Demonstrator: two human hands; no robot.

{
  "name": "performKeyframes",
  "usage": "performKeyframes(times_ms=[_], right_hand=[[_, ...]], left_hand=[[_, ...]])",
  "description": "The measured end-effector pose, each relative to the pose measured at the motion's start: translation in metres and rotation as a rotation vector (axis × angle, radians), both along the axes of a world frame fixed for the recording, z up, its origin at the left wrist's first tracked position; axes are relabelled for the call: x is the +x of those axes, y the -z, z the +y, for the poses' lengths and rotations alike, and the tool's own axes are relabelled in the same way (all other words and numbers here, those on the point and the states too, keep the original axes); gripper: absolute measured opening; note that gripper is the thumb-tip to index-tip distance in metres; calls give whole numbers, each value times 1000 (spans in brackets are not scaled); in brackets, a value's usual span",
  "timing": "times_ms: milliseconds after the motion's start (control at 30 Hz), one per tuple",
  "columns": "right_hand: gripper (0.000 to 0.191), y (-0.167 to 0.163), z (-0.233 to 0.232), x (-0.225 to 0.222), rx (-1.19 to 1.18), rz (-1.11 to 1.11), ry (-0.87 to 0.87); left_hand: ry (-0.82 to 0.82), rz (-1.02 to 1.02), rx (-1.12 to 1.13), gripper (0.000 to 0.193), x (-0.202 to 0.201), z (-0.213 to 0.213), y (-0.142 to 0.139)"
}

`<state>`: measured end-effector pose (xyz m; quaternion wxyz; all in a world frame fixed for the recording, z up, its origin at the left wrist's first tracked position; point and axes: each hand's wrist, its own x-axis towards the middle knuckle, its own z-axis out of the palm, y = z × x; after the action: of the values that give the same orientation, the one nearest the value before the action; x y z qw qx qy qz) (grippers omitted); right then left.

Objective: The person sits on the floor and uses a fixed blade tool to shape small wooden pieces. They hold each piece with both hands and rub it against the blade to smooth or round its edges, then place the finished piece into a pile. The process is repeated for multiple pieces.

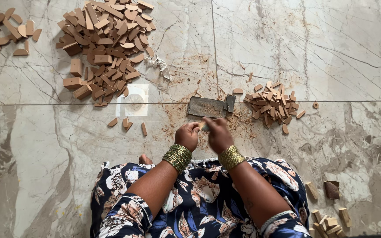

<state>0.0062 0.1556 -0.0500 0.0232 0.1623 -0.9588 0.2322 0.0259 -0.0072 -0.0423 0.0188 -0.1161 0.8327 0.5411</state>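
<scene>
Marble floor: left hand (pixel 187 135) and right hand (pixel 218 133), fingers closed on a small blurred piece (pixel 205 127), beside a flat grey sanding block (pixel 207 107).

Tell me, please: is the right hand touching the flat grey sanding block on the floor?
Apart. In the head view the right hand sits nearer the person than the grey sanding block, and a strip of dusty marble floor shows between them.
</scene>
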Motion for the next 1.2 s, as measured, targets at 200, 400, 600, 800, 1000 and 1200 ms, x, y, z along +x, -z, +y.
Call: performKeyframes(times_ms=[200, 400, 600, 800, 1000, 1200], right_hand=[[54, -22, 13, -20, -171, -457, 344], [43, -20, -7, 6, 89, -133, -22], [36, -13, 19, -21, -37, -525, 241], [58, -17, -8, 8, 58, -88, -85], [68, -38, -6, -6, 65, -351, 229], [63, -25, 1, -12, -162, -288, 289]], left_hand=[[-43, -79, 90, 16, -2, 0, 0], [71, 104, 11, 26, -2, 2, 17], [31, -210, 416, 14, -6, 5, 29], [78, -260, 555, 14, -7, 6, 51], [121, -484, 662, 16, -3, 4, 46], [40, -440, 650, 18, -3, -1, 25]])
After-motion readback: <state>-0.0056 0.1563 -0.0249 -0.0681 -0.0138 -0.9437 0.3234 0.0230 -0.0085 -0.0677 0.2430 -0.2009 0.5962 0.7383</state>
